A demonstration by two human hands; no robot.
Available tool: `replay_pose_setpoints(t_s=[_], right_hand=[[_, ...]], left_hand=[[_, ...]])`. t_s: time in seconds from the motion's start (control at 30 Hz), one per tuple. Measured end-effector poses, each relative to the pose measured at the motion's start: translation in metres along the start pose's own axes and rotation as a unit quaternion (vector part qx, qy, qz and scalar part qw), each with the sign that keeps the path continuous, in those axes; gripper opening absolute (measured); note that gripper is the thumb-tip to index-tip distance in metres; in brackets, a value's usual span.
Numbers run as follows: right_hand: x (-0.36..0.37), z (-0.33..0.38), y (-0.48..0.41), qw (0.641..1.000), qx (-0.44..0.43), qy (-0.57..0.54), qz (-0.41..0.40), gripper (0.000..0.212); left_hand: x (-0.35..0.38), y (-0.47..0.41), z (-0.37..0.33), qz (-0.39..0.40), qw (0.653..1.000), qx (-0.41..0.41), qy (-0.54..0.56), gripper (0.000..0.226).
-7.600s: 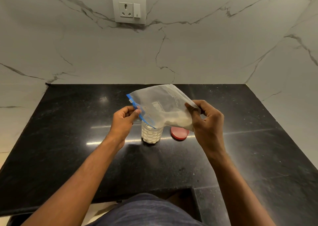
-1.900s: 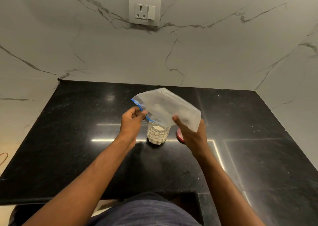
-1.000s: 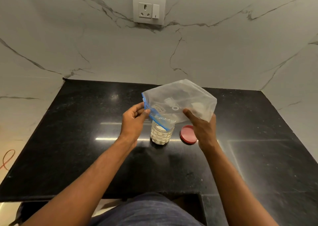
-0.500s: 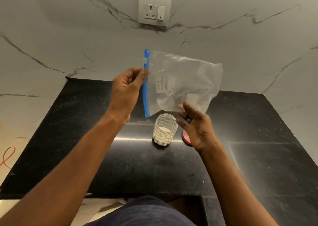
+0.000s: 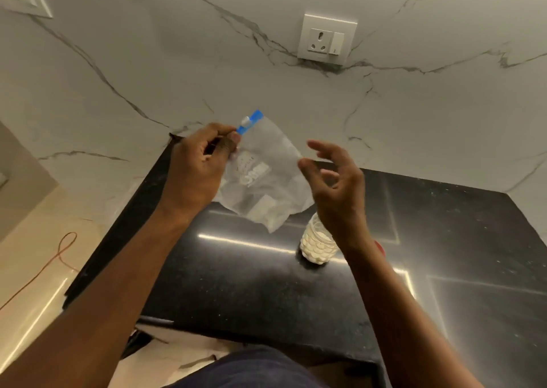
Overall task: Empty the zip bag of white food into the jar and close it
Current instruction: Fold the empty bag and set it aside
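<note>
A clear zip bag [image 5: 266,180] with a blue zip strip hangs in the air, pinched at its top by my left hand [image 5: 198,165]. It looks almost empty, with a little white food low in it. My right hand [image 5: 334,186] is raised beside the bag with fingers spread, holding nothing. Below that hand a clear dimpled jar [image 5: 315,244] of white food stands lidless on the black counter [image 5: 236,284]. A sliver of the red lid [image 5: 380,247] shows behind my right wrist.
A white marble wall with a power socket [image 5: 325,40] rises behind the counter. The counter's left edge drops to a pale floor, where an orange cable [image 5: 59,257] lies. The front edge is close to my body.
The bag has swung left, away from the jar, and now hangs from my left hand only. My right hand has let go and lifted. The view has turned to the left.
</note>
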State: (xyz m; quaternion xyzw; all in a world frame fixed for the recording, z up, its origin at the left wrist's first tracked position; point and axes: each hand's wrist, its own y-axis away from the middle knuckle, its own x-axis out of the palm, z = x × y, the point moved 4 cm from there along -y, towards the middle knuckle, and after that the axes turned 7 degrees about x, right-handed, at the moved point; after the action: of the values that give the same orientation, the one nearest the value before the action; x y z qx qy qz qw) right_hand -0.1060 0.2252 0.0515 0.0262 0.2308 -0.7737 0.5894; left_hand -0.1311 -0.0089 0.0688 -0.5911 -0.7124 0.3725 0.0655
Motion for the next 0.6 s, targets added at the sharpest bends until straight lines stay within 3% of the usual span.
replay_pose_setpoints(t_s=[0.1, 0.23, 0.37, 0.43, 0.5, 0.53, 0.6], right_hand=[[0.036, 0.011, -0.009, 0.995, -0.034, 0.073, 0.067, 0.040], [0.062, -0.002, -0.011, 0.972, 0.087, 0.001, 0.220, 0.025], [0.064, -0.014, -0.002, 0.960, 0.145, -0.117, 0.208, 0.012], [0.064, -0.018, 0.002, 0.950, 0.176, -0.173, 0.190, 0.017], [0.065, -0.021, 0.004, 0.939, 0.200, -0.211, 0.182, 0.022], [0.066, -0.022, 0.005, 0.938, 0.204, -0.215, 0.178, 0.024], [0.069, -0.023, 0.007, 0.941, 0.204, -0.208, 0.170, 0.022]], left_hand=[[-0.003, 0.014, 0.005, 0.038, 0.999, 0.006, -0.018, 0.018], [-0.008, 0.023, 0.015, 0.078, 0.997, -0.001, -0.005, 0.024], [-0.029, 0.021, 0.027, 0.000, 0.999, 0.026, -0.038, 0.032], [-0.035, 0.027, 0.042, -0.013, 0.999, -0.041, -0.005, 0.061], [-0.028, 0.042, 0.057, 0.044, 0.978, -0.174, 0.105, 0.088], [-0.022, 0.054, 0.062, 0.074, 0.960, -0.223, 0.154, 0.092], [-0.015, 0.072, 0.071, 0.085, 0.943, -0.255, 0.198, 0.078]])
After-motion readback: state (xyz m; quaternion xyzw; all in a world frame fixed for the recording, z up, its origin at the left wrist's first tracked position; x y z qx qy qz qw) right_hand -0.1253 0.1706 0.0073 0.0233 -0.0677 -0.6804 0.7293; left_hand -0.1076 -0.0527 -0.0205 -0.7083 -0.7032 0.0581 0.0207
